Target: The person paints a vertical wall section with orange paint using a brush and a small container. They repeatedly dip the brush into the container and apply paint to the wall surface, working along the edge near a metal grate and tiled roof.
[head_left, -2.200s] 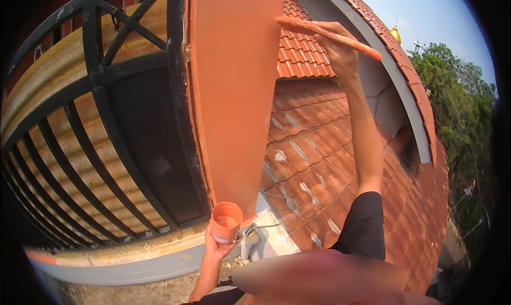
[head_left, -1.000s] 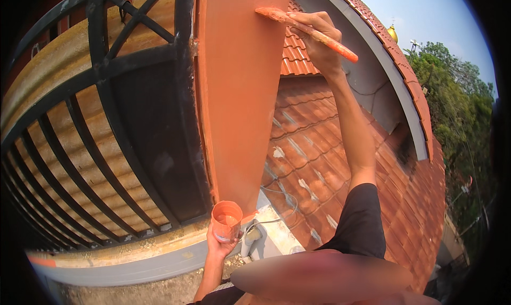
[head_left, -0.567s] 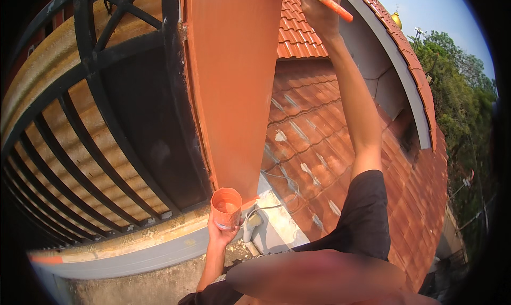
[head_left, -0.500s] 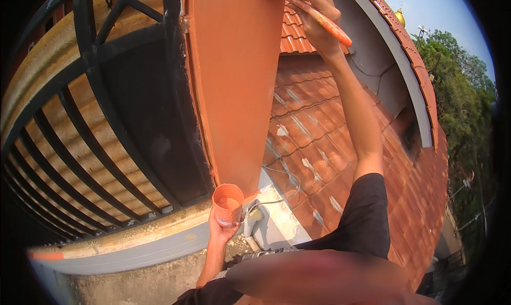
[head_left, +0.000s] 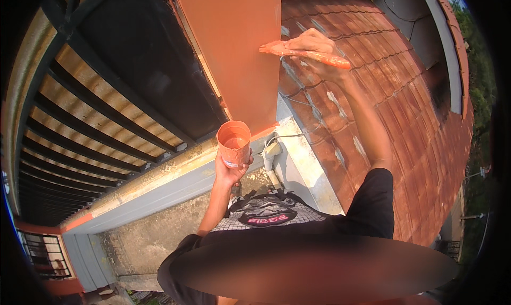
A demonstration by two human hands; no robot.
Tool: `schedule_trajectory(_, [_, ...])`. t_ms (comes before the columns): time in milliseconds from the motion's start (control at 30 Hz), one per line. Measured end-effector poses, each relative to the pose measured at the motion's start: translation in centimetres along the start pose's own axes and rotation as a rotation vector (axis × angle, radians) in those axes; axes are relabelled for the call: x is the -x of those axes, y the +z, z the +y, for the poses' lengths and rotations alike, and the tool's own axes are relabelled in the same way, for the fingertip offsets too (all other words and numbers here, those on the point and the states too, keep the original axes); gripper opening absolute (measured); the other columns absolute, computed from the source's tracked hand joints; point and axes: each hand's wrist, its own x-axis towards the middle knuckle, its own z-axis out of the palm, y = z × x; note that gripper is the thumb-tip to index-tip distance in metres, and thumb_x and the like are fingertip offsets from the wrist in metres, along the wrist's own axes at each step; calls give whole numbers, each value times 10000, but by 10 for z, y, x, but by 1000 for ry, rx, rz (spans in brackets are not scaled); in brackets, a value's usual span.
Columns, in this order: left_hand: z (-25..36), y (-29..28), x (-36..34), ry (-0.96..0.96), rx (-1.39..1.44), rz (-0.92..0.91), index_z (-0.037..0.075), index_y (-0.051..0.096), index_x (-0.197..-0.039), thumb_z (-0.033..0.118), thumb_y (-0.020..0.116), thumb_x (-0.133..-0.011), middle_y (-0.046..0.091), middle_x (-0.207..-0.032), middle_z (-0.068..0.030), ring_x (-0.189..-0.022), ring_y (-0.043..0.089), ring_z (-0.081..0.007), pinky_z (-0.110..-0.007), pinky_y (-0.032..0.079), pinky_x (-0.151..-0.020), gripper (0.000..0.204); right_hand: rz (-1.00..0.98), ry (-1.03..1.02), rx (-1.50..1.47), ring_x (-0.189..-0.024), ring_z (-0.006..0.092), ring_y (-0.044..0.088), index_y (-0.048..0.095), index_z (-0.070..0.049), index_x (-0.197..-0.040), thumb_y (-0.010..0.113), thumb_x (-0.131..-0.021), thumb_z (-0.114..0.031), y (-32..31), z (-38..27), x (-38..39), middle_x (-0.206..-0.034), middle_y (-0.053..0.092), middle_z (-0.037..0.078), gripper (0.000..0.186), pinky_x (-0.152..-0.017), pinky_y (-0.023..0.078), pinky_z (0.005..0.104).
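My right hand (head_left: 314,48) is closed round a paintbrush (head_left: 319,58) smeared with orange paint. The brush's bristles touch the right part of an orange-painted pillar (head_left: 234,44), near its edge. Lower down and to the left, my left hand (head_left: 230,171) grips an orange paint cup (head_left: 234,145) from below and the side. The cup is upright, and orange paint shows inside it. It stands out in front of the pillar's foot.
Left of the pillar is a black metal grille (head_left: 96,113) with a solid dark panel. Reddish roof tiles (head_left: 404,113) slope away on the right. A grey pipe (head_left: 272,150) and a thin cable (head_left: 303,134) are by the pillar's base. A concrete ledge (head_left: 159,230) lies below.
The brush in my right hand has come down along the pillar from its upper part. The view has tilted downward, and my left hand still holds the cup.
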Motion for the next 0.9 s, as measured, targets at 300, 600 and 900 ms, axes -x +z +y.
schedule_trajectory(300, [-43,3,5,-4,65,-37,110,596,-1302,551,505,-961,606,-1169,-217,-981,612,-362,-323,568,-580,565,364,12,-41,-907,199,651,760,-88,-1116,750,-845,-61,-69,56,-94,-1069,748,42,273,-786,553,313])
schedule_trajectory(600, [-9,-13,-26,34,19,-13,120,577,-1325,571,490,-971,599,-1185,-224,-984,611,-367,-325,571,-580,580,347,-211,456,-957,158,644,773,-189,-1106,752,-766,-103,45,62,22,-1165,735,-62,351,-740,623,277])
schedule_trajectory(900, [-10,-20,-44,-7,26,-23,92,547,-1349,541,500,-986,592,-1200,-248,-994,608,-373,-326,580,-597,579,-76,75,160,-935,199,649,769,-106,-1008,789,-764,-78,93,44,170,-1116,748,-12,246,-774,598,316])
